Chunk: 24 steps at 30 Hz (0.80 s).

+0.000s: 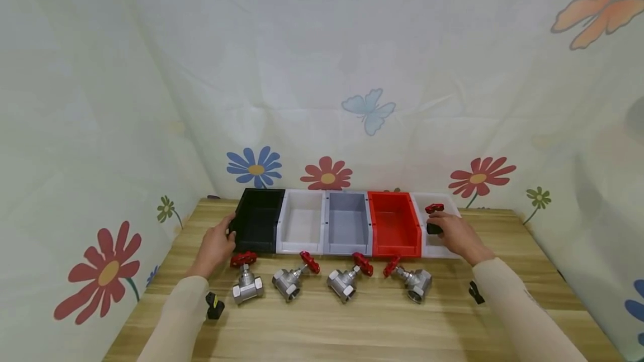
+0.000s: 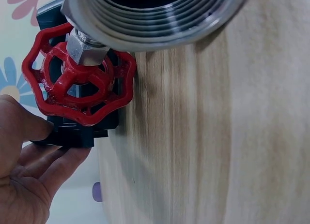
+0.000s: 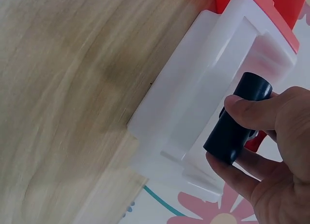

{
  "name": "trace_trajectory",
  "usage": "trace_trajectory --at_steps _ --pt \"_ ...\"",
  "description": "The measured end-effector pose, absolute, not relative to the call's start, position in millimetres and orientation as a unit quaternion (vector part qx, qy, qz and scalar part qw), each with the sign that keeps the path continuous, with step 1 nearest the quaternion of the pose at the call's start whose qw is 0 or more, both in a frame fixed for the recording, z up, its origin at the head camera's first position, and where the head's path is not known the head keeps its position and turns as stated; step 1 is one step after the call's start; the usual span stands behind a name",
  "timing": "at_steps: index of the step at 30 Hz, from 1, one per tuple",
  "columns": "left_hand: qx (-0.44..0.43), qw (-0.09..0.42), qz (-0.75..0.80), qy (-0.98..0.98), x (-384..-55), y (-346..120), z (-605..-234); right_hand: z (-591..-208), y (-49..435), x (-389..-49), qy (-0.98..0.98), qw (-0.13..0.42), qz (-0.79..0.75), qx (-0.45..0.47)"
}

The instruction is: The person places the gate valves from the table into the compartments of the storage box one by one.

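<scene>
My right hand (image 1: 455, 233) grips a black-bodied valve (image 1: 434, 229) with a red handle. It holds this valve over the white bin (image 1: 435, 248) at the right end of a row of bins. In the right wrist view the thumb and fingers pinch the black cylindrical body (image 3: 242, 112), and a bit of the red handle shows behind it. At the other end, my left hand (image 1: 216, 244) pinches the left edge of the black bin (image 1: 259, 217), thumb on one side and fingers beneath. A metal valve with a red handwheel (image 2: 80, 81) stands close by that hand.
Between the end bins stand another white bin (image 1: 303, 225), a grey bin (image 1: 348, 225) and a red bin (image 1: 394, 228). Several steel valves (image 1: 343, 284) with red handwheels line the wooden table (image 1: 322, 328) before them. A flower-printed cloth (image 1: 302, 71) hangs behind.
</scene>
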<state>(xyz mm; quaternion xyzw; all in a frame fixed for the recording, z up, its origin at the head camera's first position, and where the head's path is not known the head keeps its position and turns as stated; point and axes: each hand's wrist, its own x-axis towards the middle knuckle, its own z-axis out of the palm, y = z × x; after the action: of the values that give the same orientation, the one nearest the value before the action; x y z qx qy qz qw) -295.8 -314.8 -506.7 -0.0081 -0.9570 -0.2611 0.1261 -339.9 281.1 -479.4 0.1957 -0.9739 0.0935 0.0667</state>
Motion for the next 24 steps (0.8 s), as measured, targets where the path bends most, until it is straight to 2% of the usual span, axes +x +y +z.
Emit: trace_trajectory --at_steps 16,24 --pt "-0.014 0.127 -0.256 -0.958 -296 -317 -509 -490 283 -352 -0.971 0.044 0.095 0.216" --pt "-0.014 0.127 -0.255 -0.959 -296 -317 -507 -493 281 -354 -0.965 0.058 0.093 0.238"
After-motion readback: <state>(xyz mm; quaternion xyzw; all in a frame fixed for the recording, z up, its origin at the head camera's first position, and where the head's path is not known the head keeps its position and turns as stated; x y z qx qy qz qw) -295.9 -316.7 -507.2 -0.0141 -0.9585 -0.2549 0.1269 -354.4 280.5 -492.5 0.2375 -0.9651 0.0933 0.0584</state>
